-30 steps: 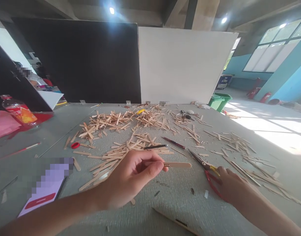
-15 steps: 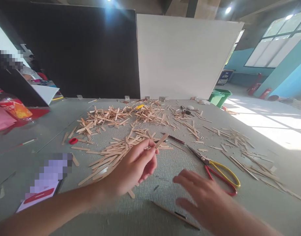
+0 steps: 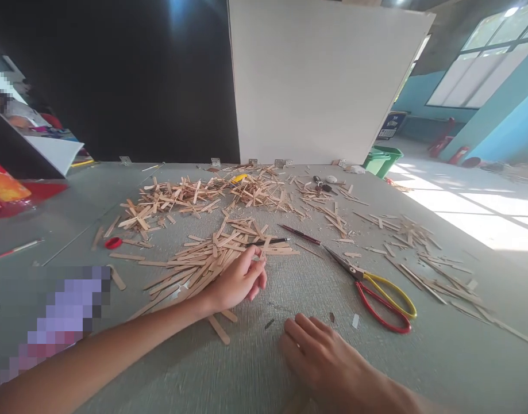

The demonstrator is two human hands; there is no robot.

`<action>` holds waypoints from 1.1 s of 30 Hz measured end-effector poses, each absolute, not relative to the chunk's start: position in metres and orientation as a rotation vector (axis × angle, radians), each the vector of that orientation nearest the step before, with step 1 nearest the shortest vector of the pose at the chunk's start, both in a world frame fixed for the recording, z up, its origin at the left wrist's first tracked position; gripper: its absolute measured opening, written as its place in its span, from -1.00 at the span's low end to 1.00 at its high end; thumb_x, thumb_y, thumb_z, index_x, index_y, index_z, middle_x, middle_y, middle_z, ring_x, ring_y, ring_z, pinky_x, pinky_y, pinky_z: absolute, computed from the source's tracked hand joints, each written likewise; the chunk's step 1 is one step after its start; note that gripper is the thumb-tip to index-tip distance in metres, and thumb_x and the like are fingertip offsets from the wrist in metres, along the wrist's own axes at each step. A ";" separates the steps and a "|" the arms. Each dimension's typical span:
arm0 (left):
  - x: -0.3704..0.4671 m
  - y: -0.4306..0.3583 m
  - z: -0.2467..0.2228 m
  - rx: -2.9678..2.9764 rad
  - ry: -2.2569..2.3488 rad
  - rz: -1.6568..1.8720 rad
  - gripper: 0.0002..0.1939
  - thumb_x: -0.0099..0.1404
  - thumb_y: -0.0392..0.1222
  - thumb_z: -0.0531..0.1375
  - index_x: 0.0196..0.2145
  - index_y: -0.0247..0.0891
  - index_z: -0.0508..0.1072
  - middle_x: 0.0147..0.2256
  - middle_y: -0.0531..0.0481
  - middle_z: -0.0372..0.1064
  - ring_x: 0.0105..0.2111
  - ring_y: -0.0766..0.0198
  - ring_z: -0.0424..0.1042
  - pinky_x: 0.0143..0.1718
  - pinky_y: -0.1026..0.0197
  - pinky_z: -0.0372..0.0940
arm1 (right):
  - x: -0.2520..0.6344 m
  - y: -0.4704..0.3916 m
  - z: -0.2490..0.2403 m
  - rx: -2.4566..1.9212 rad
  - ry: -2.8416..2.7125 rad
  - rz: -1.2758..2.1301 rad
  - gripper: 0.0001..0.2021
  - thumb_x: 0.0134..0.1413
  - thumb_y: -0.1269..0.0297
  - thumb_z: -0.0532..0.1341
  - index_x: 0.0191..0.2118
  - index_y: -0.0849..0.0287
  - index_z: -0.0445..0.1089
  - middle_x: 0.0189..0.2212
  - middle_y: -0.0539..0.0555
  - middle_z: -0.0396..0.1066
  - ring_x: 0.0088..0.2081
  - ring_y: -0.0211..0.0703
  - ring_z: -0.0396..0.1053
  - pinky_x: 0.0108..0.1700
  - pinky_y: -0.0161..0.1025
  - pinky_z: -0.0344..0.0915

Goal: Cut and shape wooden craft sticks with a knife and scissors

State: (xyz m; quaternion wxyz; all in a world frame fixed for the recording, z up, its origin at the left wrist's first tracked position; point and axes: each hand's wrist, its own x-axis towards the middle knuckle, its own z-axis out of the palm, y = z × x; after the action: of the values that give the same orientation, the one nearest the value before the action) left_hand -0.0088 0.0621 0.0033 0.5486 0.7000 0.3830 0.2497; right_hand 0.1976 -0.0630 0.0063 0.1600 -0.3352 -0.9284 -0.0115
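Observation:
My left hand [image 3: 240,280] is closed in a pinch on a short wooden craft stick [image 3: 266,246], whose tip points up from the fingertips. It hovers at the right edge of a heap of craft sticks [image 3: 203,259]. My right hand [image 3: 318,352] is low over the table with its fingers curled together; what they hold, if anything, is hidden. Long-nosed scissors [image 3: 367,287] with one yellow and one red handle lie to its right. A dark red pen-like tool [image 3: 300,233] rests beyond, and a black pen [image 3: 270,241] lies across the heap.
More sticks are piled at the back [image 3: 181,195] and scattered right [image 3: 410,233]. Small dark and pale flakes [image 3: 355,321] lie near my right hand. A red ring [image 3: 113,243] and a blurred-out phone-like object [image 3: 65,322] are left. Black and white panels [image 3: 328,80] stand behind.
My right hand has moved left and its spread fingers have curled. It now covers where a pointed wooden stick with a dark strip lay. My left hand still pinches the craft stick. The view has shifted.

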 end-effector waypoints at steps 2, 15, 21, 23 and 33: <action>-0.009 0.062 0.003 1.643 0.872 0.604 -0.78 0.55 0.04 -0.04 -0.09 -0.16 0.11 -0.37 0.13 0.36 -0.66 0.44 0.21 -0.59 0.32 0.13 | 0.198 -0.065 0.011 -0.914 -2.688 0.107 -0.87 0.24 0.39 0.29 -0.29 0.15 0.31 -0.28 0.03 0.44 -0.32 -0.15 0.36 -0.29 -0.20 0.29; -0.006 0.052 0.015 1.551 0.793 0.545 -0.66 0.56 0.07 -0.03 -0.31 -0.18 0.19 -0.54 0.24 0.01 -0.58 0.39 -0.03 -0.55 0.31 0.02 | 0.225 -0.008 0.017 -1.282 -2.039 0.405 -0.83 0.50 0.26 0.02 -0.02 0.13 0.33 -0.38 0.01 0.51 -0.48 -0.25 0.41 -0.40 -0.34 0.32; -0.001 0.047 0.020 1.751 0.909 0.533 -0.63 0.57 0.11 -0.02 -0.32 -0.18 0.22 -0.57 0.21 0.07 -0.58 0.35 0.05 -0.51 0.25 -0.02 | 0.221 0.010 -0.007 -1.254 -1.969 0.269 -0.72 0.48 0.27 0.03 -0.18 0.15 0.48 -0.35 0.07 0.52 -0.39 -0.20 0.48 -0.32 -0.30 0.38; 0.000 0.046 0.018 1.823 0.905 0.541 -0.63 0.58 0.10 -0.03 -0.30 -0.19 0.25 -0.54 0.19 0.09 -0.56 0.33 0.07 -0.49 0.24 -0.01 | 0.221 0.006 -0.012 -1.255 -1.924 0.269 -0.75 0.46 0.27 0.07 -0.15 0.14 0.50 -0.38 0.04 0.55 -0.43 -0.22 0.49 -0.34 -0.32 0.40; 0.002 0.041 0.008 2.012 0.922 0.545 -0.68 0.62 0.01 -0.08 -0.22 -0.20 0.30 -0.56 0.20 0.07 -0.58 0.33 0.05 -0.48 0.21 -0.05 | 0.227 0.003 -0.017 -1.231 -1.951 0.360 -0.69 0.45 0.26 0.10 0.09 0.15 0.56 -0.17 0.14 0.63 -0.27 -0.12 0.60 -0.23 -0.24 0.52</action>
State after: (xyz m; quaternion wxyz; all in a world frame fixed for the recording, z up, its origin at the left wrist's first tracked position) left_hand 0.0019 0.0414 0.0079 0.4178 0.8020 0.3675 0.2171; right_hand 0.2273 0.0033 -0.0173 0.3924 -0.4848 -0.7686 0.1420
